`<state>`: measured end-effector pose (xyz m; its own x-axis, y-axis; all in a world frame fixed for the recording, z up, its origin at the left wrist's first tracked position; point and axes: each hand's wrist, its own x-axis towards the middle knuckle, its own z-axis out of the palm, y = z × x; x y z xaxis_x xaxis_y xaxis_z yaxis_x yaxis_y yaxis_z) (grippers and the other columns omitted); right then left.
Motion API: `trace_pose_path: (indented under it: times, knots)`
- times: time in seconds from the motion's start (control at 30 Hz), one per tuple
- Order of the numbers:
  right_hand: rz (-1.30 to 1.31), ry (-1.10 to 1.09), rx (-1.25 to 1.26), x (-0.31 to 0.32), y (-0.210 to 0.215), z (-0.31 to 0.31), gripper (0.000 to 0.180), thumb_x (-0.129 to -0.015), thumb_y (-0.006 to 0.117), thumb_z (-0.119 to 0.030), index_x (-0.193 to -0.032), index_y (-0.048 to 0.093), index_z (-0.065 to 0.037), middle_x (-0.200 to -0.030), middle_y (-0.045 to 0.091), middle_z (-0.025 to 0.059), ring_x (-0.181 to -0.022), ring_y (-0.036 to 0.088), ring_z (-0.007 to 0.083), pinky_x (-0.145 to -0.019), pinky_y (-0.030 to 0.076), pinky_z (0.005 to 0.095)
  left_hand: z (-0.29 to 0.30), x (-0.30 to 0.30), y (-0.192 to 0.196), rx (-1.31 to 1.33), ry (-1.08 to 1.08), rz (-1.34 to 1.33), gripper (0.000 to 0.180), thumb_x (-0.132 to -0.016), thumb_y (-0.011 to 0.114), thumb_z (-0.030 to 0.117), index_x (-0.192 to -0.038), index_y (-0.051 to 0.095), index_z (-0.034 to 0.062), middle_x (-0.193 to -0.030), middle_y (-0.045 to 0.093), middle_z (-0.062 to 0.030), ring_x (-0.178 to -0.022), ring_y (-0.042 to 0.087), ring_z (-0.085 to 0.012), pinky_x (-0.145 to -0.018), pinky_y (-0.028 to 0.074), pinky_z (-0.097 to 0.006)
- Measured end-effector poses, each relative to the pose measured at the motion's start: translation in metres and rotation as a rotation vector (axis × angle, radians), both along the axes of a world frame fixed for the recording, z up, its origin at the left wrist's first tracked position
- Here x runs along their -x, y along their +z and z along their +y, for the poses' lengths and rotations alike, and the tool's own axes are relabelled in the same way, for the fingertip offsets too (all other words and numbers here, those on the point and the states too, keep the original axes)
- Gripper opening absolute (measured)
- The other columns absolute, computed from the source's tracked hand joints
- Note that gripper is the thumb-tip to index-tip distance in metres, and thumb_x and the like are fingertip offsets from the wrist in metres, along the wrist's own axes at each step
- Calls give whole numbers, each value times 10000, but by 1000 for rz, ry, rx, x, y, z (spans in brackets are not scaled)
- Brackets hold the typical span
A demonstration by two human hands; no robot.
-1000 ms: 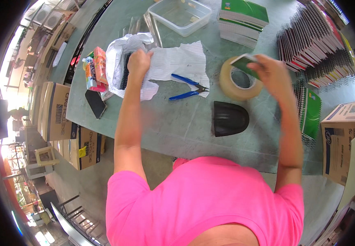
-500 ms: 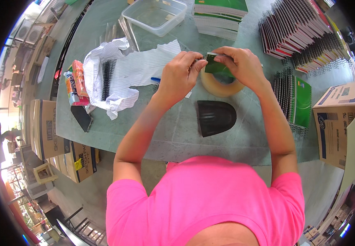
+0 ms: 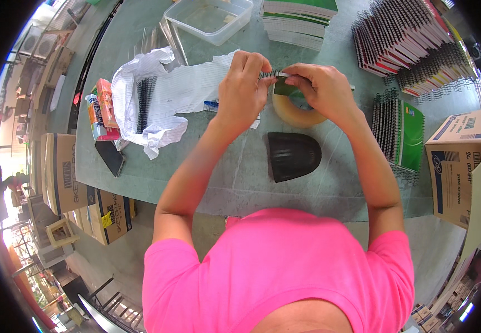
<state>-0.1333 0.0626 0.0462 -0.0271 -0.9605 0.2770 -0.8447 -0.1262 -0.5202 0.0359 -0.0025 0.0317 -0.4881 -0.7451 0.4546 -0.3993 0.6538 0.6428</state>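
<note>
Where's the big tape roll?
In the head view, the tape roll is right of centre on the table, partly hidden by the right hand, just above the black curved piece.

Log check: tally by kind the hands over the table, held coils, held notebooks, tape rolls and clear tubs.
Hands: 2 (left hand, right hand)
Held coil: 1
Held notebook: 1
Tape roll: 1
Clear tub: 1
Total: 6

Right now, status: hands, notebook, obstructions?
Left hand pinching dark coil. Right hand holding green notebook. Coil at notebook's edge. Tape roll partly behind notebook.
</note>
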Motion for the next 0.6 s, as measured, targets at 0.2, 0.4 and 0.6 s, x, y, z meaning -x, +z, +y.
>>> trace_pose_path:
  times: [0.2, 0.4, 0.6]
  knots:
    - [32, -11, 153, -8, -4, 2, 178, -825, 591, -277, -916, 603, -125, -831, 645, 48, -747, 622, 259, -618, 473, 368, -17, -25, 12, -104, -189, -156, 242, -832, 619, 180, -1008, 583, 18, -835, 601, -122, -649, 579, -213, -623, 453, -309]
    - [-117, -20, 198, -10, -6, -2, 175, -809, 626, -214, -926, 541, -115, -899, 598, 33, -764, 610, 245, -621, 468, 363, -21, -25, 19, -188, -206, -242, 239, -838, 608, 204, -998, 599, 27, -790, 600, -109, -696, 579, -213, -643, 450, -310]
    - [-158, 17, 133, -10, -5, -4, 184, -798, 631, -153, -929, 510, -105, -920, 597, 35, -791, 597, 274, -637, 462, 387, -17, -15, 26, -65, -177, -184, 143, -808, 607, 169, -865, 581, 40, -814, 559, -88, -771, 544, -238, -675, 430, -347]
